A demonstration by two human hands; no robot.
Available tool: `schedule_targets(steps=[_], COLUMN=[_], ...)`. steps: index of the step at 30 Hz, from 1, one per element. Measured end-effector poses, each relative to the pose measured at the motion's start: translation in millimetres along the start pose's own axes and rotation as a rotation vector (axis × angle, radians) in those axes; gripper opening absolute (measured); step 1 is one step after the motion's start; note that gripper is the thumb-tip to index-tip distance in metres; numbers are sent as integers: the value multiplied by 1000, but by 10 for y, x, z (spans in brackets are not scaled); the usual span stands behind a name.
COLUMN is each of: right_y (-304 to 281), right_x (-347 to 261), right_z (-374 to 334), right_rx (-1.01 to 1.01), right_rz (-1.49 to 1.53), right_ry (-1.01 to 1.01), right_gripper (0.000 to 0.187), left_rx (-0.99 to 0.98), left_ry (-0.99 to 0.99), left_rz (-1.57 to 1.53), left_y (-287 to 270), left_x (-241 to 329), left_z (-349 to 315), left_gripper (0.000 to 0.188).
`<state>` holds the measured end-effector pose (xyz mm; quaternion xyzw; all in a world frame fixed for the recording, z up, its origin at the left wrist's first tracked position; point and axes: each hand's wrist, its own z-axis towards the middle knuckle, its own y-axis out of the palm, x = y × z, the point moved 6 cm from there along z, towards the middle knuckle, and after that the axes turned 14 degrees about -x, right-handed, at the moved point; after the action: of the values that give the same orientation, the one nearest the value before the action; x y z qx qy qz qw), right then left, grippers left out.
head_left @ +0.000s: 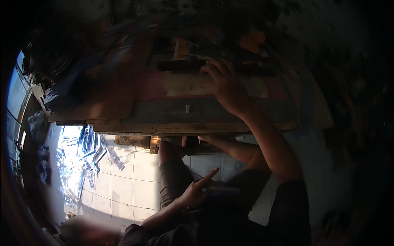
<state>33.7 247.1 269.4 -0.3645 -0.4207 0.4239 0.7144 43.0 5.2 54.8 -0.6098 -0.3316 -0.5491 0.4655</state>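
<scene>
My right hand (225, 85) reaches forward onto the workbench (164, 128). Its fingers curl over the right end of a long dark bar (180, 65) that lies across the bench. Under the hand and just in front of the bar sits a pale wooden board (186, 84). My left hand (196, 189) hovers low over my lap, above my grey trouser leg (172, 176). It holds nothing, with the fingers apart and the index finger stretched out. The picture is dim and blurred, so the grip on the bar is hard to make out.
The bench top carries dark boards and orange-coloured objects (252, 41) at the back. Below the bench edge is a white tiled floor (123, 184), with several shiny metal offcuts (88, 151) scattered at the left. A bright window (14, 90) is at the far left.
</scene>
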Motion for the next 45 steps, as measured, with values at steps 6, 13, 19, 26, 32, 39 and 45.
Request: schedule_targets(steps=[6, 13, 19, 26, 32, 39, 45], right_y=[1089, 1008, 1319, 1391, 1402, 1434, 1415], right_x=[161, -121, 39, 80, 126, 168, 175], right_z=[9, -470, -360, -217, -196, -169, -145], right_rx=[-148, -309, -255, -219, -178, -176, -163], right_rz=[463, 389, 377, 400, 420, 452, 453], right_ry=[298, 262, 229, 234, 240, 237, 242], right_gripper=[29, 44, 52, 49, 47, 47, 48], left_rx=[149, 182, 305, 353, 339, 316, 318], left_ry=[-28, -31, -1, 65, 88, 62, 68], left_rz=[-138, -129, -118, -124, -135, -182, -187], left_y=[-308, -502, -625, -786, -822, -830, -839], left_x=[76, 47, 8, -66, -73, -139, -133], left_z=[-18, -99, -52, -45, 1, 27, 53], left_gripper=[72, 68, 70, 69, 69, 68, 68])
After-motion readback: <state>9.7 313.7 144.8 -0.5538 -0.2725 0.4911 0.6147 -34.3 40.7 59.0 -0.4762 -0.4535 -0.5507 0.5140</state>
